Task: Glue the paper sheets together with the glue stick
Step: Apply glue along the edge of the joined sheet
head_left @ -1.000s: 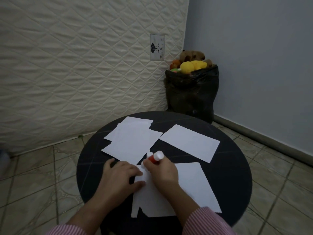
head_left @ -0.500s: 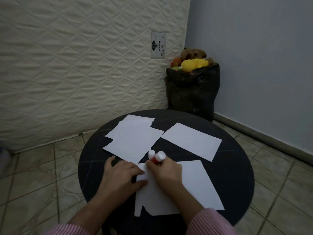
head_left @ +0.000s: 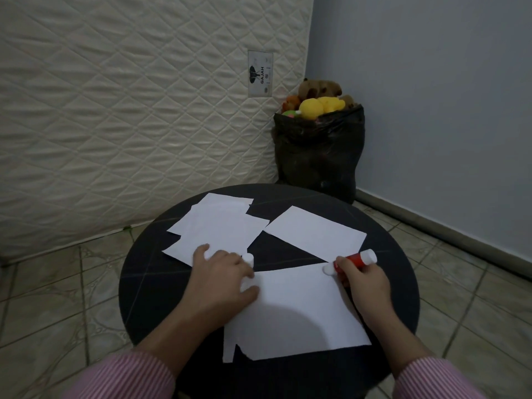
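Glue stick point(head_left: 355, 260) half-hidden in right hand point(head_left: 364, 279)

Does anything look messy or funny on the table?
A little. The paper sheet under both hands lies crooked and has a notch cut out of its near edge. The glue cap sits loose by the left hand while the right hand holds the glue stick. The far sheets overlap unevenly.

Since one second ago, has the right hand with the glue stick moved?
Yes. The right hand carried the glue stick rightward along the near sheet's far edge, from beside the left hand to its far right corner.
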